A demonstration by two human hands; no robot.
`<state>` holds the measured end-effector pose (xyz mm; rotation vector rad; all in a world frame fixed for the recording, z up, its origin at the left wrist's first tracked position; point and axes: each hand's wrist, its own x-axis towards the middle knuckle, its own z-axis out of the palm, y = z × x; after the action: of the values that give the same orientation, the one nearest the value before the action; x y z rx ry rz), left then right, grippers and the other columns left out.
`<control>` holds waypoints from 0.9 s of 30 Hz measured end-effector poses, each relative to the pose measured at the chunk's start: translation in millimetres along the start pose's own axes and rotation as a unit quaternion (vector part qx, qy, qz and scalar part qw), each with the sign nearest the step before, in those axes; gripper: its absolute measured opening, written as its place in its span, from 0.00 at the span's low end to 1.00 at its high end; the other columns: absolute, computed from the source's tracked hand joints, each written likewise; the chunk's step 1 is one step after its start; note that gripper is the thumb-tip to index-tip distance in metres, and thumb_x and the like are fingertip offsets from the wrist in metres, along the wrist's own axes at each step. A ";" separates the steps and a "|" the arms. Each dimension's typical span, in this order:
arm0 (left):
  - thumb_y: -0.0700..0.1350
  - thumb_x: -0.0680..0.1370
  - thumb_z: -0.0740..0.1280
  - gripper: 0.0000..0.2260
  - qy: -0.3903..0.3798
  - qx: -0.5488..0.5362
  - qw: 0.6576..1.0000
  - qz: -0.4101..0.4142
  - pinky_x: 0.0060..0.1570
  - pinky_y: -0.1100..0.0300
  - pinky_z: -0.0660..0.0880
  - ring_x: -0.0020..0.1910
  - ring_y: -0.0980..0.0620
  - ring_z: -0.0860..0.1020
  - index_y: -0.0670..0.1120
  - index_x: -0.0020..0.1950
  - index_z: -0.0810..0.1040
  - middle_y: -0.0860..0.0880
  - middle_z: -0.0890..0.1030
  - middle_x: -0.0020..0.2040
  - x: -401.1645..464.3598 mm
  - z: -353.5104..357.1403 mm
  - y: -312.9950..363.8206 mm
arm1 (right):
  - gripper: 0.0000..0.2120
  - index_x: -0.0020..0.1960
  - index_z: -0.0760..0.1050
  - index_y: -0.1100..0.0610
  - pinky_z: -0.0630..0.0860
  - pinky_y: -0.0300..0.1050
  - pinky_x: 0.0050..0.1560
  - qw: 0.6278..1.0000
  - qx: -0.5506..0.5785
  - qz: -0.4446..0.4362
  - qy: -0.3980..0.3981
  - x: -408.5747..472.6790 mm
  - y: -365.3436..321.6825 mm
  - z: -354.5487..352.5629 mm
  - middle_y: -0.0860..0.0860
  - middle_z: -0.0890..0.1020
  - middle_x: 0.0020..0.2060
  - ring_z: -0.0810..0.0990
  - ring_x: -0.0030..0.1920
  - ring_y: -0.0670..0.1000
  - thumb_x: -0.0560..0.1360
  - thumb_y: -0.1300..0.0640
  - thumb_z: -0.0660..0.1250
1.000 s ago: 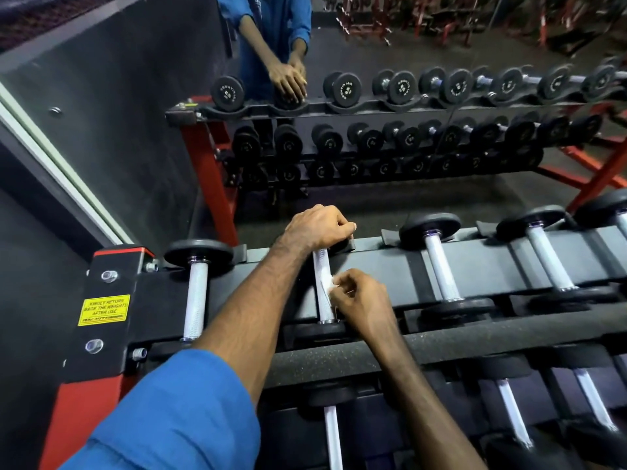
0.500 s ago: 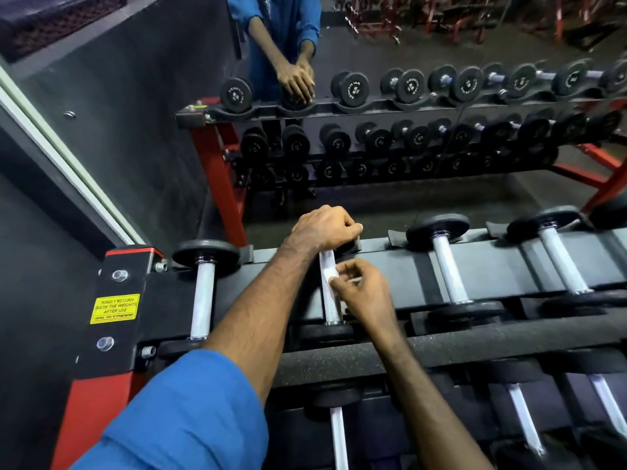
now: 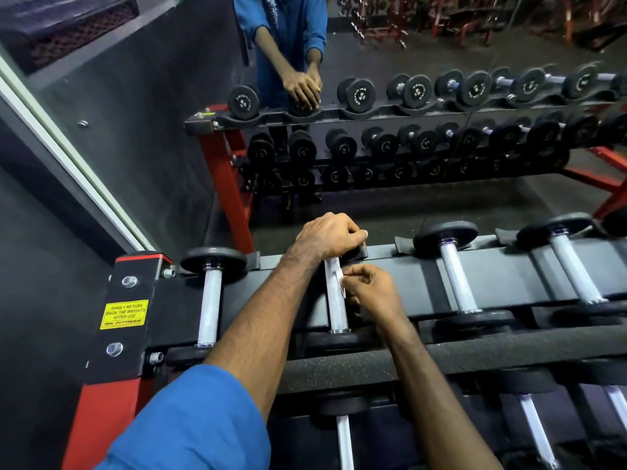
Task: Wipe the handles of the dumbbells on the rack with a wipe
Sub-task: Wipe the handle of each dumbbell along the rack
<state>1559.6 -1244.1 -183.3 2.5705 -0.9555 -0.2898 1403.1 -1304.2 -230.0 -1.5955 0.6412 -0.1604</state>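
Hands barely moved since earlier: left hand (image 3: 327,234) still grips dumbbell's far head, right hand (image 3: 368,291) pinches white wipe (image 3: 341,283) against handle (image 3: 336,300), frame centre, long axis near-to-far on rack (image 3: 509,266).

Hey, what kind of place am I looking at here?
Most likely a commercial gym's free-weights area. Dumbbells sit in rows on a red and black rack, a yellow sticker asks users to return the weights after use, and a large wall mirror reflects the rack and more red equipment behind.
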 end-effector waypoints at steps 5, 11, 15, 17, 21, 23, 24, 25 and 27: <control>0.62 0.80 0.64 0.15 -0.007 -0.005 1.000 0.000 0.46 0.54 0.73 0.48 0.47 0.83 0.59 0.50 0.89 0.55 0.83 0.38 -0.2 -0.9 0.8 | 0.04 0.49 0.82 0.58 0.80 0.44 0.39 0.998 0.028 0.018 -0.061 -20.0 21.9 -13.6 0.52 0.86 0.38 0.82 0.38 0.48 0.77 0.66 0.72; 0.63 0.80 0.64 0.14 -0.015 -0.013 1.000 -0.001 0.48 0.53 0.76 0.48 0.49 0.83 0.61 0.50 0.89 0.55 0.85 0.40 -1.0 -3.3 1.4 | 0.05 0.51 0.82 0.65 0.81 0.44 0.34 0.995 0.086 0.035 -0.039 5.4 1.4 -3.2 0.57 0.84 0.37 0.80 0.33 0.49 0.78 0.68 0.67; 0.62 0.82 0.65 0.14 -0.024 -0.025 0.999 0.003 0.48 0.54 0.74 0.46 0.52 0.81 0.62 0.51 0.89 0.57 0.83 0.36 -0.4 -3.3 -2.9 | 0.06 0.53 0.80 0.65 0.79 0.46 0.35 0.990 0.103 0.055 -0.075 3.0 12.3 -1.0 0.65 0.86 0.44 0.82 0.37 0.55 0.80 0.65 0.66; 0.62 0.82 0.65 0.13 -0.028 -0.043 0.999 0.003 0.46 0.55 0.72 0.41 0.56 0.79 0.62 0.50 0.90 0.59 0.82 0.34 0.2 -5.1 -3.1 | 0.04 0.51 0.80 0.64 0.80 0.46 0.38 0.985 0.105 0.085 -0.105 -8.7 28.5 -7.6 0.67 0.86 0.44 0.82 0.41 0.58 0.81 0.64 0.67; 0.62 0.82 0.66 0.13 -0.040 -0.045 0.998 0.009 0.47 0.55 0.74 0.41 0.59 0.79 0.62 0.49 0.90 0.59 0.86 0.40 0.4 -5.5 -1.4 | 0.06 0.53 0.81 0.65 0.81 0.40 0.36 0.978 0.151 0.099 -0.105 2.9 24.4 -7.4 0.62 0.86 0.42 0.83 0.37 0.53 0.82 0.66 0.66; 0.63 0.82 0.65 0.13 -0.045 -0.044 0.998 0.006 0.53 0.54 0.78 0.47 0.57 0.82 0.64 0.49 0.89 0.61 0.88 0.46 0.5 -5.6 -0.8 | 0.08 0.55 0.82 0.65 0.81 0.41 0.39 0.973 0.187 0.091 -0.096 19.1 13.4 0.4 0.63 0.86 0.47 0.83 0.40 0.55 0.82 0.66 0.65; 0.63 0.82 0.65 0.13 -0.046 -0.045 0.998 0.005 0.55 0.53 0.79 0.48 0.58 0.82 0.64 0.49 0.89 0.63 0.88 0.46 1.0 -5.5 -2.2 | 0.09 0.53 0.83 0.63 0.81 0.42 0.40 0.972 0.195 0.087 -0.093 21.7 8.8 3.4 0.64 0.85 0.48 0.82 0.41 0.55 0.82 0.66 0.64; 0.63 0.82 0.65 0.13 -0.046 -0.049 0.998 0.002 0.54 0.54 0.79 0.46 0.59 0.81 0.64 0.50 0.89 0.65 0.87 0.43 0.7 -5.6 -3.3 | 0.10 0.51 0.84 0.61 0.80 0.42 0.40 0.973 0.192 0.086 -0.098 21.9 10.2 3.2 0.65 0.84 0.49 0.81 0.41 0.56 0.82 0.66 0.64; 0.61 0.83 0.65 0.14 -0.044 -0.053 0.998 0.001 0.45 0.56 0.74 0.38 0.61 0.77 0.62 0.51 0.90 0.68 0.80 0.30 -1.0 -7.5 -4.0 | 0.10 0.48 0.86 0.61 0.79 0.43 0.40 0.970 0.177 0.106 -0.132 12.1 20.4 -3.1 0.69 0.83 0.49 0.80 0.43 0.58 0.81 0.65 0.66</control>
<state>1563.6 -1238.6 -178.2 2.4777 -0.9486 -0.4452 1405.5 -1312.7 -252.2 -1.1702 0.5351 0.0928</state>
